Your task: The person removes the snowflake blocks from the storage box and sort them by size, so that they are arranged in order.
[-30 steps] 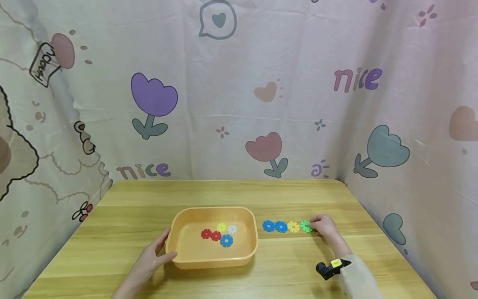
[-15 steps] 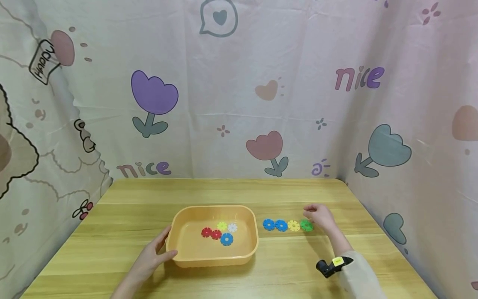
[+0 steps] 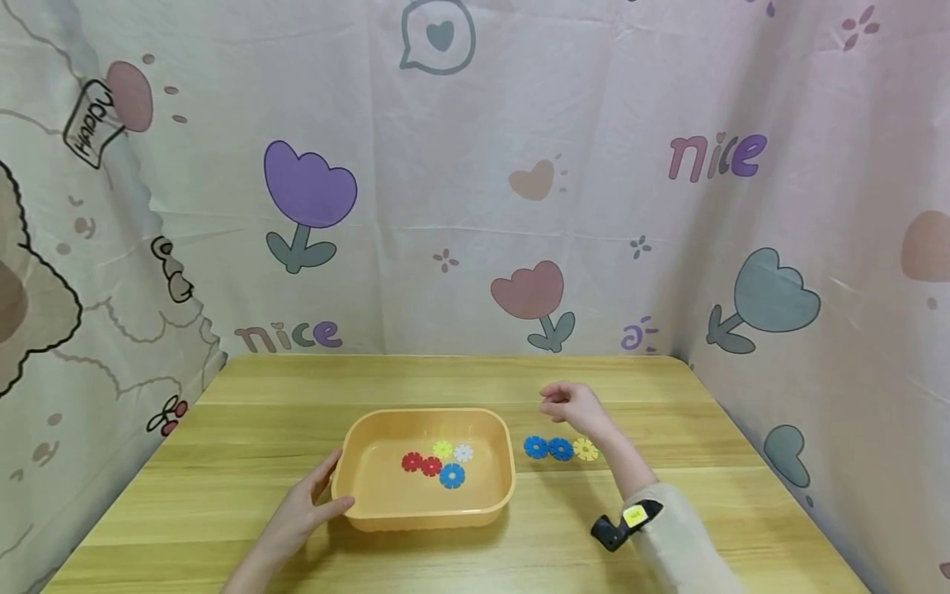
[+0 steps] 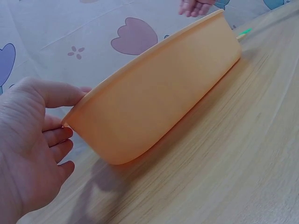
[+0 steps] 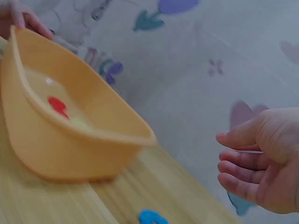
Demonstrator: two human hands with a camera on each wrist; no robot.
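Observation:
My left hand [image 3: 300, 511] grips the left rim of a shallow orange-yellow plastic basin [image 3: 423, 521], thumb over the edge and fingers under it. Inside lie two red snowflake discs [image 3: 431, 466], a yellow one [image 3: 443, 450], a white one [image 3: 463, 452] and a blue one [image 3: 452, 475]. Right of the basin, two blue discs [image 3: 535, 447] and a yellow disc [image 3: 585, 449] form a row; my right forearm nearly hides the green disc [image 4: 245, 32] at its end. Above and behind that row, my right hand [image 3: 579, 406] hovers with loosely bent fingers, holding nothing.
Everything stands on a wood-grain table [image 3: 297, 384]. A pale curtain [image 3: 430, 181] printed with flowers and hearts hangs behind it and along both sides. A black wrist camera [image 3: 619, 528] is strapped over the right sleeve.
My right hand has let go of the green disc, risen, and moved left over the row toward the basin. The left hand has kept its grip on the basin.

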